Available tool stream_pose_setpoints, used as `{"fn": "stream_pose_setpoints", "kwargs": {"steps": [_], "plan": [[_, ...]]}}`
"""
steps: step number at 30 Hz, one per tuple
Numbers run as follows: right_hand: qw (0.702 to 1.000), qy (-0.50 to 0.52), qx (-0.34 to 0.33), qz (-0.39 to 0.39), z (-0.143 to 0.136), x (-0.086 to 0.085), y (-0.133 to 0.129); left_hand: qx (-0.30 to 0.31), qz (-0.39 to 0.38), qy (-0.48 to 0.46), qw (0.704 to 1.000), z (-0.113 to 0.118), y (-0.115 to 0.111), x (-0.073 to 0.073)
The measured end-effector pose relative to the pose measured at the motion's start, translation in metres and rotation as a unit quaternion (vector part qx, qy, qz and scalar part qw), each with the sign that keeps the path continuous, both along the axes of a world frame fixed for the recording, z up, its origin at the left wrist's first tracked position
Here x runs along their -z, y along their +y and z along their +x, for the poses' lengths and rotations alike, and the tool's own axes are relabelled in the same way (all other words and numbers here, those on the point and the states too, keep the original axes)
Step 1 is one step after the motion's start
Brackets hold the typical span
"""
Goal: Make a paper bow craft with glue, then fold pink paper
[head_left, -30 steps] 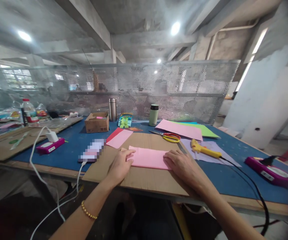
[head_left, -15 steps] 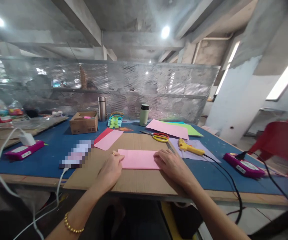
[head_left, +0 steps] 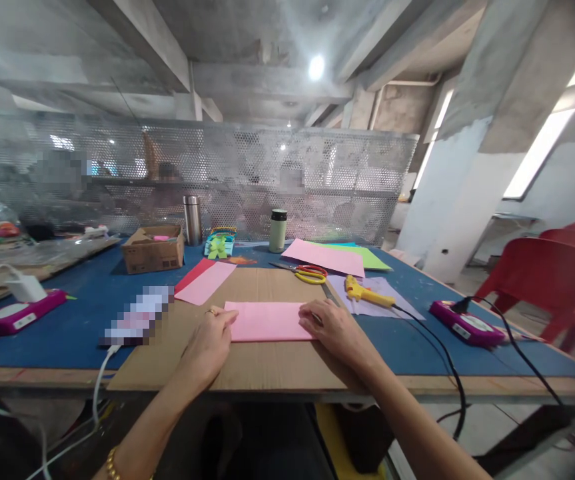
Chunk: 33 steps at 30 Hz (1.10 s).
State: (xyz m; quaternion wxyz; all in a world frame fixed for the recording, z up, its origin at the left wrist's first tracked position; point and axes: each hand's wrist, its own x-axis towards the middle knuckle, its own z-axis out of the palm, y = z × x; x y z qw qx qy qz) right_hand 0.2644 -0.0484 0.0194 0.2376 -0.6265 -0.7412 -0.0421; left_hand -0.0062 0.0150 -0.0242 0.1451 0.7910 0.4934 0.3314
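A folded sheet of pink paper (head_left: 266, 321) lies flat on a brown cardboard sheet (head_left: 267, 367). Its left end is pinched by my left hand (head_left: 210, 343), thumb and fingers closed at the edge. My right hand (head_left: 332, 327) has its curled fingers closed over the right end of the same paper. Just beyond the paper, scissors (head_left: 312, 274) with red and yellow handles rest on the cardboard. A dark flat strip (head_left: 328, 292), perhaps a ruler, lies partly hidden behind my right hand.
Right of the cardboard, a yellow glue gun (head_left: 367, 293) lies on lilac paper (head_left: 407, 310), its cord trailing off the table edge. Purple power strips (head_left: 467, 325) flank the work area. Behind stand a cardboard box (head_left: 152, 253), a steel flask (head_left: 192, 223) and a green bottle (head_left: 278, 233).
The whole view has shifted, so the table's things appear slightly farther left. Both hands stay on the ends of the pink paper, with little visible change in their grip.
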Motion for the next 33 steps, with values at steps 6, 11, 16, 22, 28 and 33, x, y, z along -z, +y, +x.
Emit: {"fn": "stream_pose_setpoints", "kwargs": {"steps": [6, 11, 16, 22, 28, 33], "plan": [[1.000, -0.001, 0.005, -0.005, -0.001, -0.002, 0.000, -0.008, 0.002, -0.012, 1.000, -0.003, 0.004, 0.004], [1.000, -0.003, 0.004, 0.000, 0.000, 0.000, 0.000, -0.028, 0.005, 0.027, 0.999, 0.000, 0.005, -0.001], [1.000, -0.020, 0.001, 0.001, 0.001, 0.003, 0.002, -0.032, 0.005, 0.059, 0.998, 0.004, 0.001, -0.007], [0.999, -0.042, -0.001, -0.006, 0.000, 0.001, 0.004, -0.035, 0.019, 0.104, 0.994, 0.007, -0.003, -0.011], [0.999, -0.051, -0.016, 0.002, 0.005, 0.004, 0.007, -0.037, 0.012, 0.131, 0.991, 0.008, -0.004, -0.012], [0.998, -0.051, -0.024, 0.013, 0.011, 0.010, 0.011, -0.046, -0.002, 0.094, 0.995, 0.006, -0.004, -0.013]]}}
